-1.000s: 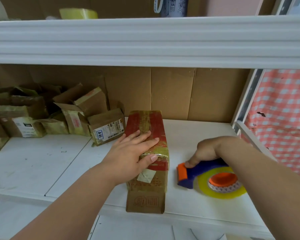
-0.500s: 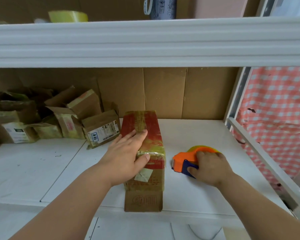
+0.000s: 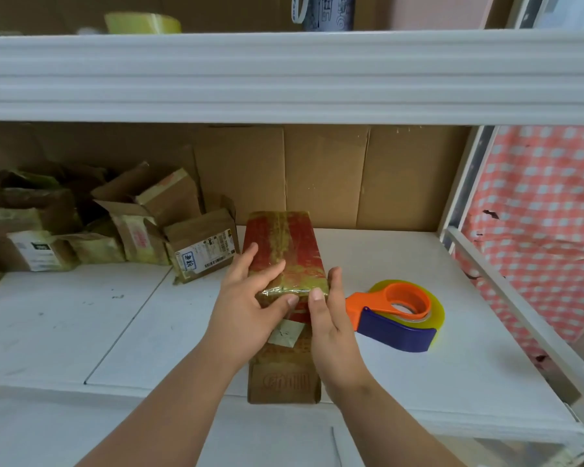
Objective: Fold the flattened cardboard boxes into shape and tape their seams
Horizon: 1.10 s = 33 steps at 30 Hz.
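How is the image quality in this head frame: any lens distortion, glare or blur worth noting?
Head view: wide-angle bending bows the upper shelf edge and splays the frame at the right. Light is soft and even, with only faint shadows under the tape dispenser. Glossy tape on the red box shows mild sheen near both hands, left hand and right hand. Focus is slightly soft overall.

A parcel-packing corner of a storeroom: white shelving backed with brown corrugated cardboard sheets, heaped with taped, label-stuck cardboard cartons, beside an orange-and-blue tape dispenser.
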Motion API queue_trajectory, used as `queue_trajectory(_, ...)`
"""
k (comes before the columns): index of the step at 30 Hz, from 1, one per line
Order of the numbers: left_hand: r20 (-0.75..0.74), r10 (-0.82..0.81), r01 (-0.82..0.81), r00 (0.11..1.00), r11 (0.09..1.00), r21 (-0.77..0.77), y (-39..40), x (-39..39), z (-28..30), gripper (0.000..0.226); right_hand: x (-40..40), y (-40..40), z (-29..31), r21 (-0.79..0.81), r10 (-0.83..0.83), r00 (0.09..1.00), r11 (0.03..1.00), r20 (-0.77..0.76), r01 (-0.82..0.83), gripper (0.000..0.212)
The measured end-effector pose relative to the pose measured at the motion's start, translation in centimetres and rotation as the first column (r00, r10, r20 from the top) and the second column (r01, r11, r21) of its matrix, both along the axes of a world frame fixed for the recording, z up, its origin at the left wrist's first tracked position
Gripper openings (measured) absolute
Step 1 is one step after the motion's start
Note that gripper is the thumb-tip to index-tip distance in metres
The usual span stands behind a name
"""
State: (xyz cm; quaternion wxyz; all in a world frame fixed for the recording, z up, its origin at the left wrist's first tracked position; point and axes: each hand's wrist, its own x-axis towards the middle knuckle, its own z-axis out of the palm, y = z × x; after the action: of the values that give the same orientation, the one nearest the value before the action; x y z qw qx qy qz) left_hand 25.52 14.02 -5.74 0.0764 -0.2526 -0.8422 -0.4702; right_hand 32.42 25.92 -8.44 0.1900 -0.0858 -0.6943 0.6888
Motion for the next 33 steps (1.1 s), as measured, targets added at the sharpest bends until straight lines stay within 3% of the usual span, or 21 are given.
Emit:
queue_trajectory(4,0.183,-0.001,-0.037,0.983,0.978,0.204,0.1,0.5,0.4,0.071,-0.3,-0.4,0.1,-0.046,-0.03,0.999,0.998,0.016,0.031,0.074)
queue_trajectory(5,0.298,-0.082,-0.034,0.951,0.93,0.365,-0.1,0.4,0.6,0.073,-0.4,0.0,-0.1,-0.059,-0.021,1.0,0.998,0.013,0.022,0.078)
queue_trajectory(7,0.46,-0.348,-0.08,0.817,0.722,0.687,-0.3,0.0,1.0,0.064,-0.5,0.7,-0.6,-0.108,0.017,1.0,0.994,0.004,-0.017,0.084)
queue_trajectory(9,0.502,-0.499,-0.173,0.707,0.566,0.806,-0.5,-0.8,1.0,0.055,-0.6,0.8,-0.8,-0.133,0.037,0.999,0.99,-0.004,-0.037,0.071)
queue_trajectory(11,0.514,-0.502,-0.204,0.695,0.548,0.811,-0.1,-1.1,0.8,0.05,-0.7,0.2,-0.5,-0.134,0.034,0.999,0.99,-0.011,-0.035,0.055)
queue_trajectory(14,0.506,-0.359,-0.136,0.784,0.696,0.705,0.1,-0.7,0.7,0.042,-0.7,-0.1,-0.3,-0.047,0.002,1.0,0.999,-0.019,-0.003,0.064)
queue_trajectory(17,0.489,-0.349,-0.036,0.799,0.785,0.618,-1.6,-0.5,0.9,0.039,-0.2,1.4,-0.2,0.095,0.046,0.999,0.994,0.006,-0.046,0.061)
queue_trajectory(21,0.294,-0.208,0.169,0.933,0.974,0.152,-4.1,-0.3,0.1,0.044,0.0,3.6,0.3,0.332,0.06,0.997,0.941,0.037,-0.069,0.061)
queue_trajectory(24,0.068,-0.187,0.194,0.98,0.975,-0.112,-4.7,-1.4,-0.9,0.044,-0.1,3.9,0.3,0.517,0.011,0.999,0.856,0.038,-0.029,0.057)
queue_trajectory(28,-0.091,-0.16,0.126,0.983,0.946,-0.298,-5.3,-2.9,-1.5,0.053,-0.3,4.3,0.2,0.669,-0.04,0.999,0.743,0.009,0.024,0.05)
queue_trajectory(33,-0.186,-0.013,-0.024,0.982,0.98,-0.196,-4.2,-2.3,-2.4,0.074,-1.0,4.7,-0.7,0.68,-0.034,0.993,0.726,-0.113,0.103,0.051)
